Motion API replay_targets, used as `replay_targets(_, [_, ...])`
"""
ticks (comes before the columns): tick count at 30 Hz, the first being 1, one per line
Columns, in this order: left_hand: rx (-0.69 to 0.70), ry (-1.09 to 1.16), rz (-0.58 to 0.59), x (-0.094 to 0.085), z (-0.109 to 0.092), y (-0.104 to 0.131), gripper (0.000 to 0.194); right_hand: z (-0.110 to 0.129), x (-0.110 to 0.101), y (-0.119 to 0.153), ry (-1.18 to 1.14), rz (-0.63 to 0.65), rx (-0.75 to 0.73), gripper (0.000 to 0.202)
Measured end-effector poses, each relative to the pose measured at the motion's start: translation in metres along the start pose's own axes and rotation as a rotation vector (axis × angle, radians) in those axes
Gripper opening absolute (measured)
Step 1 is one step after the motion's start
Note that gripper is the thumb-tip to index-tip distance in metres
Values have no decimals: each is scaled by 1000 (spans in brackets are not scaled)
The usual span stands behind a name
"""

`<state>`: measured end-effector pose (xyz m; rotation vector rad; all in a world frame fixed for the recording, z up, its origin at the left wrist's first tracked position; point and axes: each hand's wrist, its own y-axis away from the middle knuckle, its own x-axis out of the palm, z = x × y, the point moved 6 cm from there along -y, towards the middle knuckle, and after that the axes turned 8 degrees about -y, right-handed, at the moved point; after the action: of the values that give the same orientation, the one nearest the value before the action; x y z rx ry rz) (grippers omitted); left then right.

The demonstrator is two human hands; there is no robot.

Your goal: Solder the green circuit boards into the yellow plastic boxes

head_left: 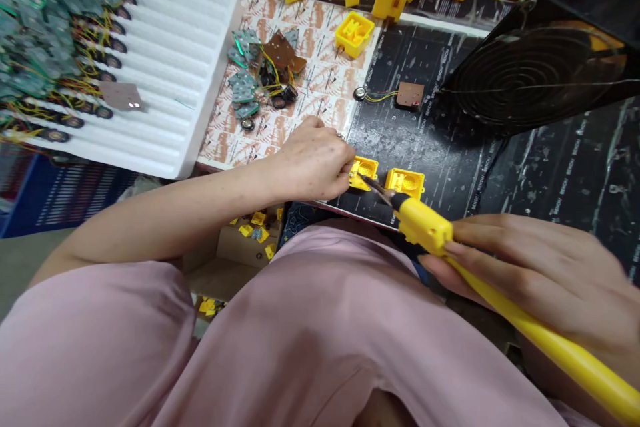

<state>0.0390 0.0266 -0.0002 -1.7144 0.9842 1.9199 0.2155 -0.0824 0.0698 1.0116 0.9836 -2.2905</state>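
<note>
While the left hand [315, 159] steadies an open yellow housing [369, 166] at the near edge of the dark worktop [530, 177], the right hand [545, 273] brings the dark metal tip of a yellow-handled tool [425, 225] to its interior. The left fingers are curled nearly closed, gripping the housing's left side, their undersides hidden; the right fingers are drawn together around the tool's handle, thumb contact partly obscured. This bracing presumably keeps the light part from sliding under the tip, and the nearness to the body probably favours a close view. A second yellow housing [406, 183], just to the right, lies likewise open side up, apparently within easy reach. Beyond them, a brown board [410, 95] lies flat, its wires running left to a small round component [360, 94]; a black fan [525, 83] stands far right, and a white ribbed tray [165, 67] bearing green boards [50, 20] lies left. Orientation: the held housing faces upward, its slightly longer axis running roughly left to right; the tool's long axis slants from near right to far left, tip foremost.
</note>
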Motion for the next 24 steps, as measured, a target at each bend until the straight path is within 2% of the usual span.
replay_targets(3, [-1,-4,15,1,0,-1,25,-5,-4,5,2,-15,18,16])
replay_targets(7, [-2,-31,-8,-1,-1,0,26,-12,2,8,20,-4,59,7])
replay_targets(11, [-5,-65,-44,-1,-3,6,25,-17,5,9,37,3,134,15])
replay_targets(15, [-2,11,-192,-2,1,18,29,-23,3,17,-18,-94,181,9])
replay_targets(19, [-108,168,-357,4,11,26,26,-33,1,31,83,-273,229,28])
replay_targets(22, [-160,137,-405,9,12,25,27,-38,10,33,92,-260,241,33])
replay_targets(24, [-156,102,-407,9,9,23,29,-37,10,33,6,-321,240,35])
